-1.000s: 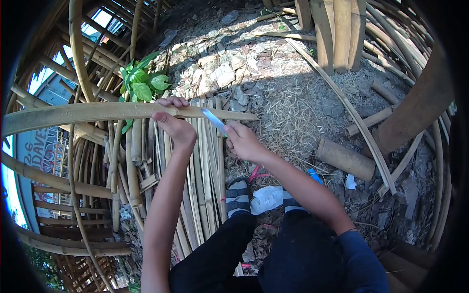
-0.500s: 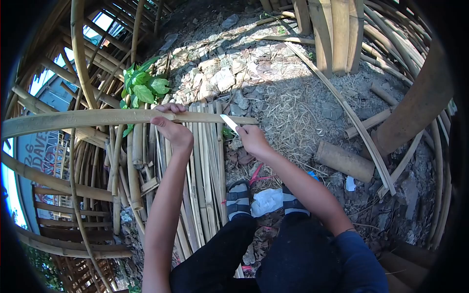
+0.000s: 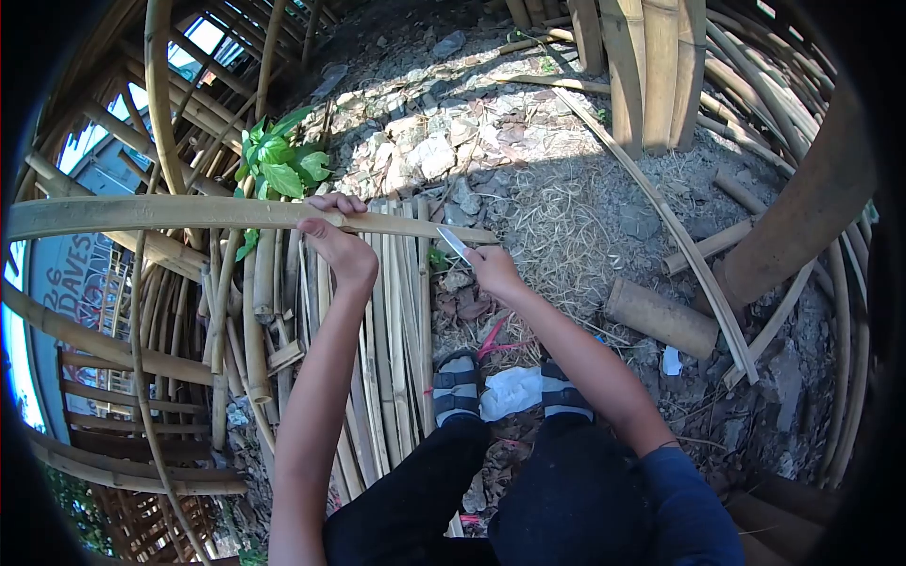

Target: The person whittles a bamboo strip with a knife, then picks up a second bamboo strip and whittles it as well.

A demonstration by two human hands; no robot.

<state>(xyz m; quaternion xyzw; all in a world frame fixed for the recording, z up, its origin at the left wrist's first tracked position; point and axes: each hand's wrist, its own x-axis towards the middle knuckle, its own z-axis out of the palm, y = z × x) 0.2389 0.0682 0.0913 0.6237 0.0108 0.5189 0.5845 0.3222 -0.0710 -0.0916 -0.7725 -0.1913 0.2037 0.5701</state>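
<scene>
A long split bamboo strip [image 3: 142,212] runs in from the left edge and ends right of centre. My left hand [image 3: 340,238] is closed around it, thumb on the near side and fingertips over the far side. My right hand [image 3: 493,271] grips a knife [image 3: 452,241], its handle hidden in the fist. The bright blade points up and left, its tip at the strip's lower edge close to the strip's right end. Below the strip, a row of bamboo slats [image 3: 392,330] lies side by side on the ground.
A bamboo offcut [image 3: 662,316] and a long slat [image 3: 665,212] lie to the right, near thick bamboo poles [image 3: 651,75]. A leafy green plant [image 3: 281,165] grows behind my left hand. White crumpled paper [image 3: 511,392] lies between my sandalled feet. Stacked bamboo [image 3: 123,354] fills the left side.
The knife's blade has shifted slightly right and down along the strip, towards its end, with my right hand. My left hand keeps its hold on the strip.
</scene>
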